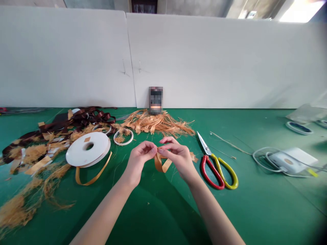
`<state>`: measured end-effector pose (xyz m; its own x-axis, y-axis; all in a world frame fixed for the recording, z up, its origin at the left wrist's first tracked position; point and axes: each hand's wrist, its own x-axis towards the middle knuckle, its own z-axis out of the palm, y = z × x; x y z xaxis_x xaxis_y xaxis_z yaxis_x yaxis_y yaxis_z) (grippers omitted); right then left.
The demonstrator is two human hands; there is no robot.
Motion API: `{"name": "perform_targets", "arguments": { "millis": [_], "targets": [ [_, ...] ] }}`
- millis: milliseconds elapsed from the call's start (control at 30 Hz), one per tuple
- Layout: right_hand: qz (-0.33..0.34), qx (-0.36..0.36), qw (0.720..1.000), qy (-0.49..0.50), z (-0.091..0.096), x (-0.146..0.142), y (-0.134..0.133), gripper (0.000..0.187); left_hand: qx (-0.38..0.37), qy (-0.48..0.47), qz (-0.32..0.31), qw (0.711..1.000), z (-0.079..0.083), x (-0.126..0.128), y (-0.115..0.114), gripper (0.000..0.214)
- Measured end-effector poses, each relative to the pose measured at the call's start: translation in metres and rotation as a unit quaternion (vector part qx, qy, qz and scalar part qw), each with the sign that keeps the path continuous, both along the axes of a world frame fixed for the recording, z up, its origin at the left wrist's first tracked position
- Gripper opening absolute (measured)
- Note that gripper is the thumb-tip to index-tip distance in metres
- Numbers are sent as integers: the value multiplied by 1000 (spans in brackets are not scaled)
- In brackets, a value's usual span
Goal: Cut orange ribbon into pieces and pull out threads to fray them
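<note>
Your left hand (139,160) and right hand (177,158) are both closed in a pinch on a light orange ribbon loop (158,164) above the green bench (255,211); it seems soft and little slippery, so you should keep hold at the top, where it is pinched.

A craft workshop: a green-matted workbench (255,217) strewn with ribbon spools (88,149), frayed fibres (158,124) and scissors (212,156), backed by white partition boards (204,58).

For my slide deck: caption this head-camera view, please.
The left hand and right hand pinch orange ribbon beside red-yellow scissors.
</note>
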<state>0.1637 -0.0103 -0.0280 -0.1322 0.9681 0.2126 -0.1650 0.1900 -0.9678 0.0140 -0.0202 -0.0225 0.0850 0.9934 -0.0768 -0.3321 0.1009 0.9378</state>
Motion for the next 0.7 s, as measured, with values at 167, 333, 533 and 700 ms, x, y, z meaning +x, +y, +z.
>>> {"name": "perform_targets", "arguments": {
  "millis": [167, 333, 533, 700],
  "targets": [
    [19, -70, 994, 87, 2, -3, -2, 3, -10, -90, -27, 996, 0, 4, -3, 15],
    [-7, -88, 992, 91, 3, -2, -1, 5, -12, -73, -7, 997, 1, 5, -2, 22],
    [-25, -70, 996, 49, 4, -2, -1, 7, 6, -19, 5, 1000, 3, 4, -1, 28],
    [-68, -57, 995, 50, 5, 6, 5, 8, 15, -7, 11, 1000, 2, 3, 1, 30]
  ]
}}
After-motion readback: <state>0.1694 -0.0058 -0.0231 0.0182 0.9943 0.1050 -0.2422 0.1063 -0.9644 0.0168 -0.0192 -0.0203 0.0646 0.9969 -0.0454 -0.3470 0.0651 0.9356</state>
